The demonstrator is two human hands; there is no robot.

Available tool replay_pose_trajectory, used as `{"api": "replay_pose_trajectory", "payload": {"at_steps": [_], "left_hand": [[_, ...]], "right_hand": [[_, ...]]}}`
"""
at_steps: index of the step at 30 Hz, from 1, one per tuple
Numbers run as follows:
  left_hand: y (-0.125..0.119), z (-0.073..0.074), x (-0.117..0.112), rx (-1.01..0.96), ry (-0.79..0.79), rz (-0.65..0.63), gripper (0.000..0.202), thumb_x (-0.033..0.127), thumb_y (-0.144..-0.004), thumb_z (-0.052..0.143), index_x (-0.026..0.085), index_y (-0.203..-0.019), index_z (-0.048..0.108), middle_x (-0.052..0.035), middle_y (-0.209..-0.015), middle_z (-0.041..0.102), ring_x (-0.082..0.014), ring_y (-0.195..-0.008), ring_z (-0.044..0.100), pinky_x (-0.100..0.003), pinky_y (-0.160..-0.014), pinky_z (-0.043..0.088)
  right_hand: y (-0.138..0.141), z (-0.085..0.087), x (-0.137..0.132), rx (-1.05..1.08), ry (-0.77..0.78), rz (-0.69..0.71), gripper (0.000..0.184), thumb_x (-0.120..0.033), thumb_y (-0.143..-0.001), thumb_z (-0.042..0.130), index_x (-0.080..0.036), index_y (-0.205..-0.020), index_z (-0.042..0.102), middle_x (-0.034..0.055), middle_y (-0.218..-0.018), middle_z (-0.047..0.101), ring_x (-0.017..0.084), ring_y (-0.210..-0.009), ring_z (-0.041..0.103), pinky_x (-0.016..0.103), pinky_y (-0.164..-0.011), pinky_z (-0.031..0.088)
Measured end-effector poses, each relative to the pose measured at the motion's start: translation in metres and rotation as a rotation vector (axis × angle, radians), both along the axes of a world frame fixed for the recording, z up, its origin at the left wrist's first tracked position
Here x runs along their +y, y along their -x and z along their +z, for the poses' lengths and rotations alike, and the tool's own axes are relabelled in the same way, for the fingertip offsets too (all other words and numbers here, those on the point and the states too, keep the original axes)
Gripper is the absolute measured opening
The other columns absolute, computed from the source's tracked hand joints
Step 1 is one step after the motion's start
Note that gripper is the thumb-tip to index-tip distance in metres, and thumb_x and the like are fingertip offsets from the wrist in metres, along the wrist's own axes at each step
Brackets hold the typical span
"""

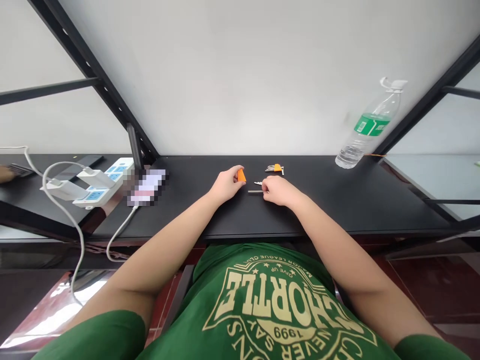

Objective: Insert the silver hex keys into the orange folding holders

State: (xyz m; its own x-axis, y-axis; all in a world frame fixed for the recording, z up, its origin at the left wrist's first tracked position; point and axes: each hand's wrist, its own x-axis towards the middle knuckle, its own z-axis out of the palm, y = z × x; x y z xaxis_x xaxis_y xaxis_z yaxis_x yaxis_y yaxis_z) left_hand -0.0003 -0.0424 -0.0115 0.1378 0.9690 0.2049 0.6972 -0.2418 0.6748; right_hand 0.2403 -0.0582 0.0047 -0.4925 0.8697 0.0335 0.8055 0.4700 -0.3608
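My left hand (226,184) is closed around an orange plastic holder (242,175), thumb and fingers pinching it just above the black desk. To its right, my right hand (276,191) is closed on a grey metal rod (255,191), perhaps a hex key, which points left toward the holder. Small silver metal pieces (258,183) show beside the right fingers; the hand hides part of them. Behind my right hand lies a second orange holder (277,167) with several silver hex keys (270,168) in it.
A clear water bottle (369,125) with a green label stands at the desk's back right. On the left are a phone (148,186) on a white cable and a white power strip (107,182) with plugged-in chargers. Black metal frames rise at both sides; a white wall (240,75) backs the desk.
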Motion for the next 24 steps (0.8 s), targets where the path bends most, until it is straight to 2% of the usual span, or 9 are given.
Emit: {"api": "replay_pose_trajectory", "payload": {"at_steps": [6,15,19,24], "left_hand": [[0.001,-0.003,0.0,-0.058,-0.029,-0.061,0.058,0.032,-0.084,0.076,0.023,-0.141,0.067,-0.001,-0.094,0.075,-0.0171,-0.081,0.068,-0.034,-0.09,0.061],[-0.001,-0.003,-0.006,-0.078,-0.037,-0.157,0.058,0.038,-0.082,0.076,0.023,-0.138,0.068,-0.0006,-0.094,0.073,-0.0167,-0.082,0.065,-0.034,-0.09,0.06],[-0.002,-0.005,-0.006,-0.098,-0.066,-0.183,0.058,0.04,-0.083,0.075,0.023,-0.138,0.068,-0.0015,-0.099,0.075,-0.0173,-0.085,0.066,-0.034,-0.092,0.06],[-0.001,-0.003,-0.008,-0.046,-0.093,-0.211,0.057,0.038,-0.085,0.072,0.022,-0.14,0.067,-0.0016,-0.098,0.074,-0.0181,-0.086,0.067,-0.034,-0.092,0.059]], "right_hand": [[-0.018,0.001,0.007,0.243,-0.072,0.001,0.016,-0.01,-0.095,0.059,-0.019,-0.094,0.071,0.0064,-0.095,0.072,0.02,-0.087,0.064,0.031,-0.081,0.049],[-0.024,0.003,0.008,0.248,-0.163,0.129,0.023,-0.012,-0.099,0.054,-0.021,-0.091,0.074,0.0062,-0.096,0.071,0.021,-0.093,0.062,0.033,-0.086,0.045],[-0.028,0.006,0.006,0.261,-0.115,0.149,0.024,-0.013,-0.098,0.056,-0.022,-0.09,0.077,0.0049,-0.094,0.073,0.02,-0.089,0.063,0.033,-0.084,0.046],[-0.028,0.01,0.004,0.341,0.041,0.091,0.022,-0.016,-0.095,0.059,-0.022,-0.094,0.08,0.0037,-0.09,0.075,0.019,-0.085,0.065,0.035,-0.083,0.05]]}}
